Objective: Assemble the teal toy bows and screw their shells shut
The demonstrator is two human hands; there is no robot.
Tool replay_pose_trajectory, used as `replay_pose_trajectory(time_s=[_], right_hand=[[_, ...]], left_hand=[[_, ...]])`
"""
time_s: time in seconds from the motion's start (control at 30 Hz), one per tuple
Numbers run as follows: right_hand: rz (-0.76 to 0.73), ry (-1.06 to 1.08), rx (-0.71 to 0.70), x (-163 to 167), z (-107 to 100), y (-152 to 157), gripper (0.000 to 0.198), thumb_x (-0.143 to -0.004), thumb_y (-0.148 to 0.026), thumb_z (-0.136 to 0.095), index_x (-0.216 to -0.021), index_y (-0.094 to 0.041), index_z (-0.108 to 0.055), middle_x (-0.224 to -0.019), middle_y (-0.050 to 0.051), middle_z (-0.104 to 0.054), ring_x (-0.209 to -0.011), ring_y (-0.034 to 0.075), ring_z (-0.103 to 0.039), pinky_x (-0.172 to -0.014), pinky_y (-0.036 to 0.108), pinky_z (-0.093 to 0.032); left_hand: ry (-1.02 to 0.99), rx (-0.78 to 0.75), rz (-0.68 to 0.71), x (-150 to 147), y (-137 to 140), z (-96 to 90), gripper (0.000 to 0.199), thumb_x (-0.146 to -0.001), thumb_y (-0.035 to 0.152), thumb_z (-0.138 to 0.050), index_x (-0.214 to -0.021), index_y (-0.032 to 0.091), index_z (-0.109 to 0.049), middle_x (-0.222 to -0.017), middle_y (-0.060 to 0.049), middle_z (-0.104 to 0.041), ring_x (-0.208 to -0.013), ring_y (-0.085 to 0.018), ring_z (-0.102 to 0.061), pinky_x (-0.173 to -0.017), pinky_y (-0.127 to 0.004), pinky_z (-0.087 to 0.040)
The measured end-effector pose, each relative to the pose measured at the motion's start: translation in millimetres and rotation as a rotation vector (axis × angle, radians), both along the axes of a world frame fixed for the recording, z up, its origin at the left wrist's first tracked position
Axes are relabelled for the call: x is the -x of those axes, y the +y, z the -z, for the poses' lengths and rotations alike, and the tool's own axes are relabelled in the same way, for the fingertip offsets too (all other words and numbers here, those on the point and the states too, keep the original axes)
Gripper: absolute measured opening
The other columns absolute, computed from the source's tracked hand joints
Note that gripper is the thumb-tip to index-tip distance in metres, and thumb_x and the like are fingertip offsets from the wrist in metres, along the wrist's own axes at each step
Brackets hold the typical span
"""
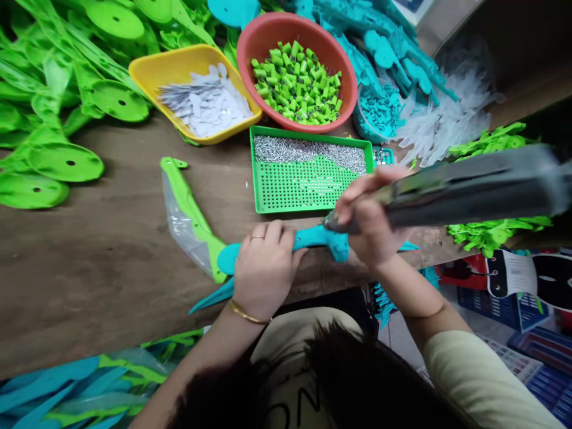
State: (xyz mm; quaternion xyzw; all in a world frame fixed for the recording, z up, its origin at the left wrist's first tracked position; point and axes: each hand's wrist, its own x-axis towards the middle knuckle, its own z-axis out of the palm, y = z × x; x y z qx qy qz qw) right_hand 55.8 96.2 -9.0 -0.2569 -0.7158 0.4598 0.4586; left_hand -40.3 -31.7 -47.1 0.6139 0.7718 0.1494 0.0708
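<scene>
My left hand (pixel 263 268) is closed over a blue plastic piece (pixel 313 236) with a rounded end, pressing it down near the table's front edge. My right hand (pixel 373 232) grips a dark power screwdriver (pixel 473 185), blurred and lying slantwise. Its tip meets the blue piece close to the hooked end. Just left of my left hand lies a green plastic part (pixel 192 205) with a clear film-like panel along it. A pointed blue end (pixel 214 296) sticks out below the left hand; whether it belongs to the held piece I cannot tell.
Beyond my hands is a green perforated tray (pixel 290 189) of small screws. Behind it stand a red bowl (pixel 248 65) of green plugs and a yellow tray (pixel 147 68) of white pieces. Green parts (pixel 67 113) pile up left; blue parts (pixel 384 47) and translucent pieces (pixel 451 113) lie back right.
</scene>
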Motion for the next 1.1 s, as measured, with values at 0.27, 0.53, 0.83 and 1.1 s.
replay_pose_trajectory(time_s=[0.27, 0.53, 0.83, 1.1], right_hand=[[0.176, 0.004, -0.026, 43, 39, 45, 0.041, -0.094, -0.051, -0.045, -0.130, -0.031, -0.045, -0.103, 0.002, -0.059, -0.064, 0.011, -0.063, -0.067, 0.034, -0.059], [0.108, 0.047, 0.046, 40, 61, 50, 0.039, -0.092, -0.043, -0.053, -0.129, -0.033, -0.048, -0.109, 0.002, -0.058, -0.072, 0.012, -0.066, -0.069, 0.036, -0.060], [0.138, 0.099, 0.055, 31, 30, 41, 0.034, -0.092, -0.042, -0.054, -0.124, -0.032, -0.047, -0.108, 0.001, -0.058, -0.069, 0.011, -0.067, -0.068, 0.033, -0.062], [0.060, 0.124, 0.004, -15, -7, -5, 0.025, -0.087, -0.046, -0.062, -0.105, -0.031, -0.052, -0.089, -0.004, -0.060, -0.056, 0.006, -0.059, -0.058, 0.027, -0.059]], left_hand=[[-0.017, -0.160, 0.093, -23, 6, 4.8, 0.085, -0.074, 0.061, -0.071, -0.128, -0.002, -0.055, -0.120, -0.023, -0.063, -0.110, -0.037, -0.057, -0.098, -0.047, -0.040], [0.014, -0.158, 0.079, -23, 6, 13.0, 0.086, -0.076, 0.071, -0.061, -0.127, 0.002, -0.057, -0.117, -0.019, -0.067, -0.106, -0.034, -0.061, -0.098, -0.044, -0.042], [0.048, -0.206, 0.114, -23, 6, 16.2, 0.092, -0.077, 0.074, -0.057, -0.130, 0.000, -0.055, -0.123, -0.022, -0.065, -0.118, -0.035, -0.058, -0.108, -0.047, -0.038], [0.051, -0.273, 0.117, -25, 6, 26.1, 0.080, -0.085, 0.063, -0.056, -0.132, -0.002, -0.052, -0.128, -0.024, -0.062, -0.123, -0.036, -0.057, -0.111, -0.048, -0.036]])
